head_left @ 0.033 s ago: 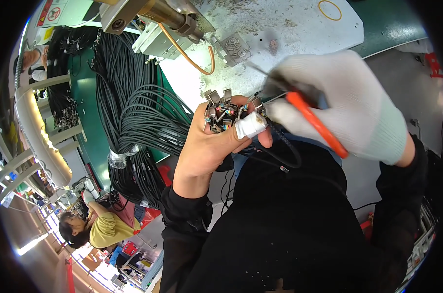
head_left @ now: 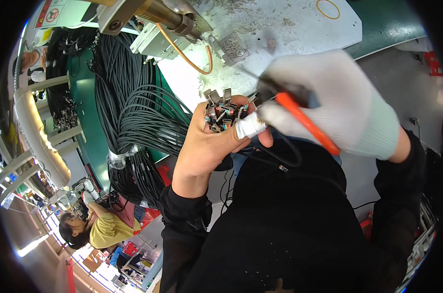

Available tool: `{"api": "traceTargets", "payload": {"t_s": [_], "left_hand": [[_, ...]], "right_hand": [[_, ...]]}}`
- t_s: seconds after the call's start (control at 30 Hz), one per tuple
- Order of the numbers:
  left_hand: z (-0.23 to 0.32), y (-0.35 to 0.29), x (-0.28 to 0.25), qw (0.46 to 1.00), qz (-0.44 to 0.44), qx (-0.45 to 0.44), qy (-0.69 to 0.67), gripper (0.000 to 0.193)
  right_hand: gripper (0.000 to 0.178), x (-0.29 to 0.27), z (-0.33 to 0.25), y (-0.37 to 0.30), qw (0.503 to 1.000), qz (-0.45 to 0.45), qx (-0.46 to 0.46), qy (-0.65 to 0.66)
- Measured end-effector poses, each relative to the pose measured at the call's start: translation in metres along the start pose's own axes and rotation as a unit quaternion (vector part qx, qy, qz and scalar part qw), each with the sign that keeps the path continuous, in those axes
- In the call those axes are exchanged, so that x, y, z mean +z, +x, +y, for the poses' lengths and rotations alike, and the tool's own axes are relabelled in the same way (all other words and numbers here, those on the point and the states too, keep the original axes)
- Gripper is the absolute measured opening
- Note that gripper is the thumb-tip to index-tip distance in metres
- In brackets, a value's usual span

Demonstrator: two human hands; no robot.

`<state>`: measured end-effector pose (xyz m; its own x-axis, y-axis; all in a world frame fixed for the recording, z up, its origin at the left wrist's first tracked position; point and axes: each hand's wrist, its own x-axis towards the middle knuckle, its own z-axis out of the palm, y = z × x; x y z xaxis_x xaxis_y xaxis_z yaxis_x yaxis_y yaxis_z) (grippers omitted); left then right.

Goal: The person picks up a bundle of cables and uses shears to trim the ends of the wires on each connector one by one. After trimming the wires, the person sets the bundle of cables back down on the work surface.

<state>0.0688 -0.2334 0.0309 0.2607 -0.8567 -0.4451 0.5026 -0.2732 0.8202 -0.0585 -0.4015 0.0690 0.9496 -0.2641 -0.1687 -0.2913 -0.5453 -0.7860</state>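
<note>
My bare left hand (head_left: 202, 146) is closed round a bunch of black cable ends. Small metal connector shells (head_left: 225, 115) with coloured wires stick up out of the fist. White tape (head_left: 250, 125) wraps its thumb. My right hand (head_left: 324, 102), in a white knit glove, grips a hand tool with an orange-red handle (head_left: 307, 124). Motion blurs the tool's dark head, so its exact kind is unclear; it is close to the connector nearest my left thumb. A black braided cable (head_left: 292, 151) loops down below the two hands.
A machine head (head_left: 170, 19) with a curved orange tube stands over the pale metal plate (head_left: 299, 29), which is strewn with scraps. A thick bundle of black cables (head_left: 128, 102) lies at left. A person in yellow (head_left: 109, 227) sits farther off at lower left.
My right hand and the orange-handled tool have shifted slightly left, closer to my left thumb. My left hand stays nearly still round the cable ends.
</note>
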Motion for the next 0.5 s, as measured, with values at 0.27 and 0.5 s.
{"api": "traceTargets", "payload": {"t_s": [0.27, 0.5], "left_hand": [[-0.003, -0.008, -0.011, 0.997, 0.038, 0.059, -0.034, 0.021], [-0.015, -0.017, -0.015, 0.996, 0.014, 0.087, -0.03, 0.022]], "right_hand": [[0.015, -0.018, 0.05, -0.042, 0.982, -0.087, -0.112, 0.125], [0.032, 0.086, 0.096, -0.045, 0.989, 0.111, -0.087, -0.043]]}}
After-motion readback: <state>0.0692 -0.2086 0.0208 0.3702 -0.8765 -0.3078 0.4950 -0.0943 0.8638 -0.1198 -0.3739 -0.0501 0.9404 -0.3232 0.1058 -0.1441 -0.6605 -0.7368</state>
